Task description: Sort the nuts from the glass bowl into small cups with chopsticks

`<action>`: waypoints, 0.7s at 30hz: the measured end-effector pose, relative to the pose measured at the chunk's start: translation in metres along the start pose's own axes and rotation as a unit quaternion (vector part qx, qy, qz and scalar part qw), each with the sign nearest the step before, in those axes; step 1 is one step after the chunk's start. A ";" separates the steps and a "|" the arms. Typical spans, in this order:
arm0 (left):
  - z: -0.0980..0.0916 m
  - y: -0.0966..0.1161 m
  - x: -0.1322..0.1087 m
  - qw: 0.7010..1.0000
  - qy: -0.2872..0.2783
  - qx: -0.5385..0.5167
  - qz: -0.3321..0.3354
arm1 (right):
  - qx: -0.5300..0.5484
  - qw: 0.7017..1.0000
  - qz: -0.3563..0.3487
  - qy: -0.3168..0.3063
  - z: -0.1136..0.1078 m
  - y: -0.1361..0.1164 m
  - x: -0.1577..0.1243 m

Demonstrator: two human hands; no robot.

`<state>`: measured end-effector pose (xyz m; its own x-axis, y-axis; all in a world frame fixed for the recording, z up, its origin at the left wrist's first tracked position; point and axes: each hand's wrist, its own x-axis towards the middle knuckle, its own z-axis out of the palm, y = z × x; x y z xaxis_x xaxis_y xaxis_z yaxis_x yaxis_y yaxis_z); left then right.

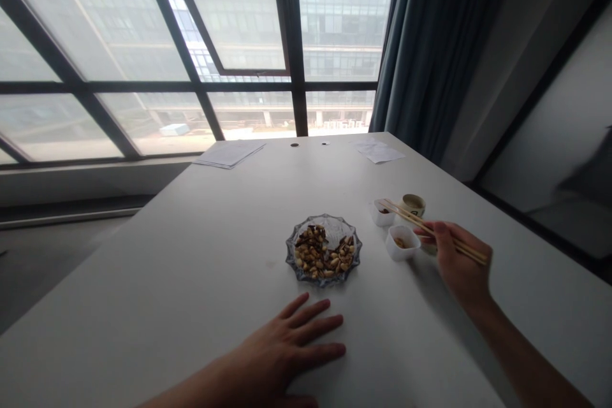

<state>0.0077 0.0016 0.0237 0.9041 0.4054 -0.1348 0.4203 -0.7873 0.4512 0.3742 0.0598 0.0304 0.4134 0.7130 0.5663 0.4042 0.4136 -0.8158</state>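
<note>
I count one glass dish, and the nuts heaped in it are too many and too jumbled to number. To the right of the dish there are two white tubs, two chopsticks and at least one round cup; a second rounded shape there is half hidden by fingers, so I can't vouch for it. Two hands show: one left hand nearer than the dish, one right hand to its right. Beyond the dish lie two lots of paper, their sheets uncountable.
</note>
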 end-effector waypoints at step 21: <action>-0.002 0.000 0.001 1.000 0.005 -0.003 0.006 | 0.135 0.948 0.023 -0.286 0.049 -0.012 -0.047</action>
<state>0.0087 0.0027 0.0254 0.9087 0.3996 -0.1209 0.4082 -0.7894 0.4585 0.3099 0.0486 0.0080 -0.1165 0.8922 0.4364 0.1407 0.4497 -0.8820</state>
